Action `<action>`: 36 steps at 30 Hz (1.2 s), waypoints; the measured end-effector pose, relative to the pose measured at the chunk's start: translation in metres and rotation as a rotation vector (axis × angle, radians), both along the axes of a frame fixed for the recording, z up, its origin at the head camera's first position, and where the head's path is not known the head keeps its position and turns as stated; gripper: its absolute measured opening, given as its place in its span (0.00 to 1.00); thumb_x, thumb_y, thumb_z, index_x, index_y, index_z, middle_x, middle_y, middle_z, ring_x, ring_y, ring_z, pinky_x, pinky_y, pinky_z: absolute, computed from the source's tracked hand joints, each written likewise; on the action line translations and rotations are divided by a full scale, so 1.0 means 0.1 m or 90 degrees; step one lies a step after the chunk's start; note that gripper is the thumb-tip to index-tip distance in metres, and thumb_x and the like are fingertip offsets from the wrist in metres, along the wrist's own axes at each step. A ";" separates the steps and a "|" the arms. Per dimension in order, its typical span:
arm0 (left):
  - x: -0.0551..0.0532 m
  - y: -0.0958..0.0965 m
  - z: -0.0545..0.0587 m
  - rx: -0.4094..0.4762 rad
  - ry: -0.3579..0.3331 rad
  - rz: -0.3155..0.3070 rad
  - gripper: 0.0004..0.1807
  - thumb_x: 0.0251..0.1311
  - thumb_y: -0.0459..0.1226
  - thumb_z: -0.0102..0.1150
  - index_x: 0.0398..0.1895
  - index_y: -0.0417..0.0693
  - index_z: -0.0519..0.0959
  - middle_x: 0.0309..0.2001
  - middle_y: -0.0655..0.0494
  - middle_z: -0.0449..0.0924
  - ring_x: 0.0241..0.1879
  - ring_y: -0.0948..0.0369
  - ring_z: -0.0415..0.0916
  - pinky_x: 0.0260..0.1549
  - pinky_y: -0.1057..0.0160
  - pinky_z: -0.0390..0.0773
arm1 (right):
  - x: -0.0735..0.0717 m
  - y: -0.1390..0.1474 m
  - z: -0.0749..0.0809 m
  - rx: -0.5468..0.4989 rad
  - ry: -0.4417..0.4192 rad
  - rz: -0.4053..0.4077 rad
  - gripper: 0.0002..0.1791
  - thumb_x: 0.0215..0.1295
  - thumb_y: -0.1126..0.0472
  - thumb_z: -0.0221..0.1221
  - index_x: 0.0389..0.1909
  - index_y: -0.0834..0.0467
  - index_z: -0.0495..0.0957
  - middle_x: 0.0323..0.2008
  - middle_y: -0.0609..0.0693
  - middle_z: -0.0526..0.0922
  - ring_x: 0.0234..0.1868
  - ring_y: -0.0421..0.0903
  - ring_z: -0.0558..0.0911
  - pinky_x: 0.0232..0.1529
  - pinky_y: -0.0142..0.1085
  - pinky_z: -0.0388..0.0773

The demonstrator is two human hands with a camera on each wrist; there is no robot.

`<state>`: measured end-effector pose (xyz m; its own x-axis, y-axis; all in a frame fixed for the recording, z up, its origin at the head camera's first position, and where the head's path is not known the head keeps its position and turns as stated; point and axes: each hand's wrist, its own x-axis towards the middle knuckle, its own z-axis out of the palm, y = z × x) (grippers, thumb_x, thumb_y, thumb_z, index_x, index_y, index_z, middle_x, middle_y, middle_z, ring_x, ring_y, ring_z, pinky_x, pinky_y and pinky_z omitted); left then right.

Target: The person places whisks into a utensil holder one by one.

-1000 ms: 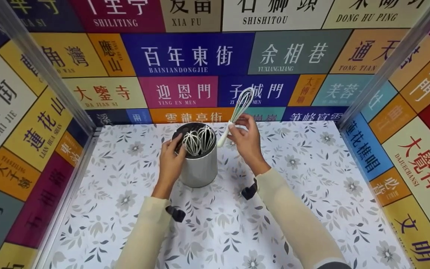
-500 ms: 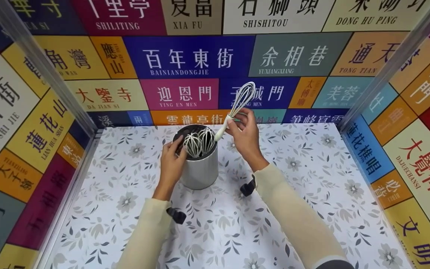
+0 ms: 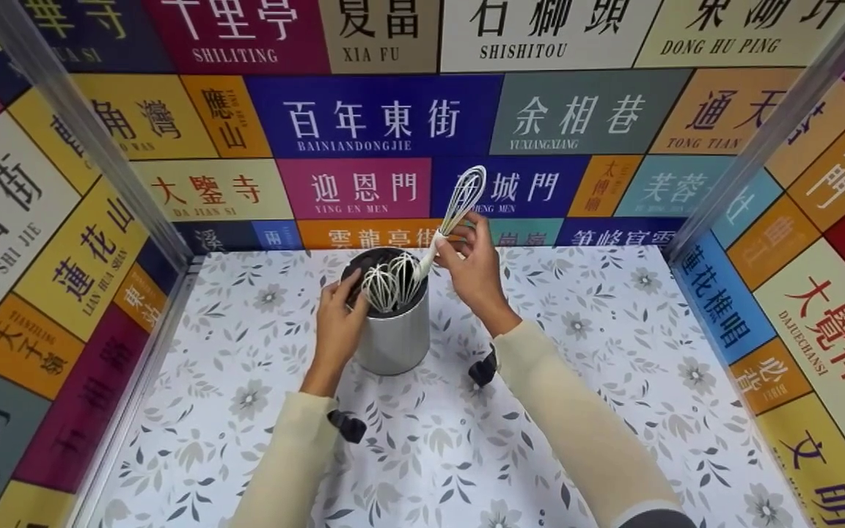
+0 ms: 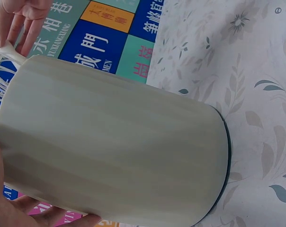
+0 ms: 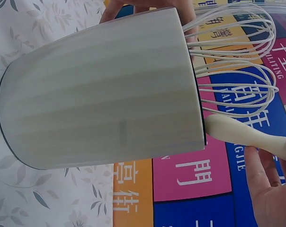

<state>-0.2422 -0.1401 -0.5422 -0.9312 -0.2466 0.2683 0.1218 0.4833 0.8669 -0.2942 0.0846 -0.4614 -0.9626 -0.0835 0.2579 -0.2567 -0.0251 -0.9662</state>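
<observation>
— Where's everything around the canister (image 3: 393,334)?
— Two whisks (image 3: 392,282) stand inside it. The left hand (image 3: 337,326) is on its left, the right hand (image 3: 472,270) behind-right, holding a third whisk (image 3: 455,209) at its rim.

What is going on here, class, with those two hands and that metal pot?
A person is working over a table with a floral cover. The left hand grips the side of a metal utensil holder standing upright on it, with two whisks inside, wire heads up. The right hand pinches a third white whisk by its handle, wire head up, the handle's end right at the holder's rim. It is not yet resting inside.
</observation>
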 end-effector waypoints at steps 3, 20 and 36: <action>-0.01 -0.01 -0.01 0.005 0.001 0.001 0.24 0.69 0.43 0.59 0.68 0.54 0.78 0.61 0.37 0.72 0.56 0.44 0.75 0.60 0.44 0.71 | 0.00 -0.02 -0.01 0.012 -0.006 0.007 0.31 0.73 0.59 0.60 0.72 0.54 0.59 0.58 0.56 0.78 0.55 0.51 0.83 0.53 0.49 0.83; 0.02 0.00 0.01 -0.005 -0.015 -0.002 0.25 0.71 0.45 0.57 0.70 0.57 0.76 0.63 0.41 0.71 0.60 0.45 0.74 0.63 0.45 0.70 | 0.03 -0.14 -0.21 0.058 -0.010 0.015 0.30 0.71 0.60 0.62 0.70 0.58 0.63 0.55 0.57 0.81 0.52 0.51 0.85 0.48 0.41 0.85; 0.00 0.00 -0.01 0.001 -0.011 0.003 0.25 0.70 0.45 0.58 0.69 0.57 0.77 0.63 0.41 0.72 0.61 0.45 0.74 0.64 0.46 0.69 | 0.07 -0.16 -0.24 0.120 -0.008 0.004 0.28 0.70 0.64 0.63 0.69 0.59 0.68 0.61 0.60 0.78 0.57 0.54 0.83 0.56 0.46 0.80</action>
